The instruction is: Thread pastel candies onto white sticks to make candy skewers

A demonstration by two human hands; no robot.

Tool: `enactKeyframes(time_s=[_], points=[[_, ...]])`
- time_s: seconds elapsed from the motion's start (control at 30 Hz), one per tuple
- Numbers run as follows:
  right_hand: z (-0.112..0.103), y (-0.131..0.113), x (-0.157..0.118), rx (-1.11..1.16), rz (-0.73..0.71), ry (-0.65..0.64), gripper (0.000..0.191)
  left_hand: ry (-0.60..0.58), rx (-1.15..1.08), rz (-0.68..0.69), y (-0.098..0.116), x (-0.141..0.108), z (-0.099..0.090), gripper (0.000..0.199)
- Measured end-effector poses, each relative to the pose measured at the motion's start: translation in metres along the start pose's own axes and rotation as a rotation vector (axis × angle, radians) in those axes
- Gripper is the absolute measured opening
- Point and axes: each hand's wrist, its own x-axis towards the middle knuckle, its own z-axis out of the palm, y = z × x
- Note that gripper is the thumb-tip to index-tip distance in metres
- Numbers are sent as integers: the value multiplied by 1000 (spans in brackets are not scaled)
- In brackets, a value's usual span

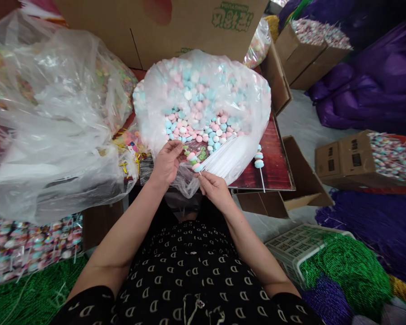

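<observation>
Over the candy bag (pixel 203 90), a loaded stick (pixel 196 168) is pinched by the right hand (pixel 216 189); the left hand (pixel 167 163) is held open, apparently steadying the bag

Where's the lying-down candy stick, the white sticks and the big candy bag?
Lying candy stick (pixel 259 164), head view, lowest candy.
White sticks (pixel 219 155), head view, bundle's middle.
Big candy bag (pixel 203 67), head view, plastic near top.

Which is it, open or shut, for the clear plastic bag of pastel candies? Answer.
Open. The clear plastic bag is folded back at its mouth, leaving pink and blue candies bare just past the left hand.
</observation>
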Motion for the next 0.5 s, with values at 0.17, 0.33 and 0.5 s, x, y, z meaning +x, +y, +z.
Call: enactKeyframes(time_s=[0.17, 0.33, 0.5], points=[[1, -2, 0, -3, 1, 19, 52, -1, -10, 25, -1, -5, 6, 38], [0, -4, -2, -5, 7, 19, 53, 14, 42, 13, -1, -6, 6, 33], [-2, -5, -2, -67, -12, 16, 50, -53, 94, -26, 0, -5, 4, 33]])
